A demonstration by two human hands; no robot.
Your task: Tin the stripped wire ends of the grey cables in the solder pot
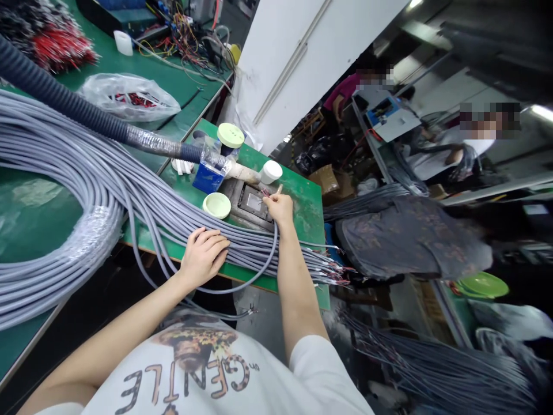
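Note:
My left hand [204, 253] lies with its fingers stretched out on a thick bundle of grey cables [246, 237] running across the green table. My right hand [279, 208] is closed on the end of one grey cable [273, 252], whose thin stripped wires [265, 195] stick out past my fingers. Those wires are over a small metal solder pot [253, 202] with a square, shiny surface. The nozzle of a suction hose [244, 171] points at the pot from the left. A white jar [271, 172] stands behind it, and a pale shallow dish [216, 205] sits on its left.
A large coil of grey cable [93, 230] fills the left side. Behind it lie a dark corrugated hose [86, 109] and a plastic bag of red and black pieces [129, 98]. A pale-green lid [230, 135] rests on a container. Co-workers are at the right.

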